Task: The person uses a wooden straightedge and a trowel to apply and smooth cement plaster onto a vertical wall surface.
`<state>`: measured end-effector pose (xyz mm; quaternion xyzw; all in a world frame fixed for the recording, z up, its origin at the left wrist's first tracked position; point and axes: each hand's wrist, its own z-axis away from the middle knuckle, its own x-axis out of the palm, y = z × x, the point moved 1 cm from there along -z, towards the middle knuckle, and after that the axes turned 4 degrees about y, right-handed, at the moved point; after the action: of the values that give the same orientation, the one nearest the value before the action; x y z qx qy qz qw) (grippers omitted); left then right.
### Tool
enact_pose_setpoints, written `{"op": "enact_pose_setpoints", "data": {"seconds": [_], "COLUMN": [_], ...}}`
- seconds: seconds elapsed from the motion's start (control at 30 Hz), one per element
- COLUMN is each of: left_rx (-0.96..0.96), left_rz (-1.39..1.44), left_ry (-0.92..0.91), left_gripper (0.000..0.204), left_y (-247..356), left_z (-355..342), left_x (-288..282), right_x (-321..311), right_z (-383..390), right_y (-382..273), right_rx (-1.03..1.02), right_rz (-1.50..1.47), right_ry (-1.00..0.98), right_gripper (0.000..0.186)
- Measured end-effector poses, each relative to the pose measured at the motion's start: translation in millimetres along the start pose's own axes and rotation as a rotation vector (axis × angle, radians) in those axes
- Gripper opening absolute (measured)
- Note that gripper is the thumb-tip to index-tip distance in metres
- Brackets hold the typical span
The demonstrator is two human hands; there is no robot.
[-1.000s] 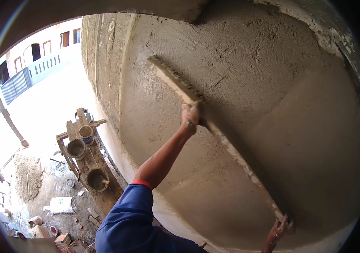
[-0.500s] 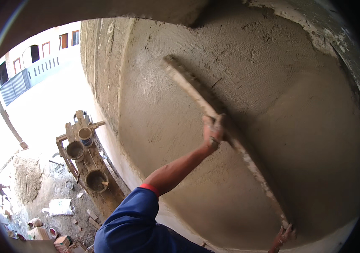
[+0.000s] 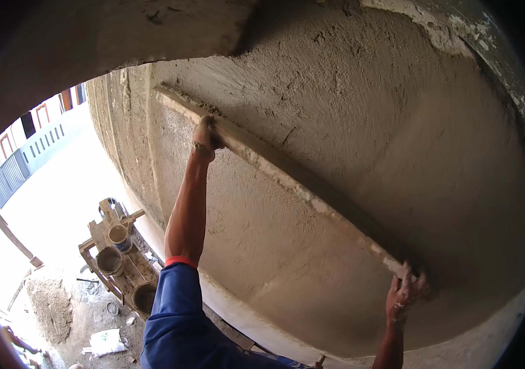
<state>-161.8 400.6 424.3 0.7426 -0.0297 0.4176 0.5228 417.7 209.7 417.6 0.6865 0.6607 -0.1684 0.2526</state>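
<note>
- The blue sleeve [image 3: 179, 313] rises from the lower edge, the left arm stretched up along the wall.
- The right hand [image 3: 405, 294] clasps the lower end of the long straightedge [image 3: 293, 178], fingers wrapped around its edge.
- The left hand [image 3: 206, 136] grips the same board near its upper end, closed tight on it.
- The straightedge lies slantwise, pressed flat against the wet plastered wall [image 3: 361, 123].
- Risk, as I judge it: uneven pressure between the two hands could gouge the soft coat or drag ridges into it; mortar could drop off the board's edge.
- Far below, buckets [image 3: 110, 261] sit on a wooden scaffold [image 3: 99, 237]; a slip at this reach could send the board down.
</note>
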Motion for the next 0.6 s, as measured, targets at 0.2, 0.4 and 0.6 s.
{"op": "enact_pose_setpoints", "data": {"seconds": [0.2,0.4,0.6], "left_rx": [0.099,0.034,0.028], "left_rz": [-0.028,-0.022,0.004], "left_ry": [-0.004,-0.136,-0.128], "left_gripper": [0.039,0.054,0.048], "left_y": [19.8,10.5,-24.9], "left_z": [87.8,184.4,260.9], "left_x": [105.6,196.0,257.2], "right_x": [-23.7,-33.9,-40.6], "right_z": [-9.7,13.2,38.0], "right_y": [106.8,253.0,345.2], "right_rx": [0.17,0.193,0.254], "right_rz": [0.045,0.207,0.207], "right_ry": [0.012,0.085,0.115], "right_gripper": [0.054,0.055,0.048]}}
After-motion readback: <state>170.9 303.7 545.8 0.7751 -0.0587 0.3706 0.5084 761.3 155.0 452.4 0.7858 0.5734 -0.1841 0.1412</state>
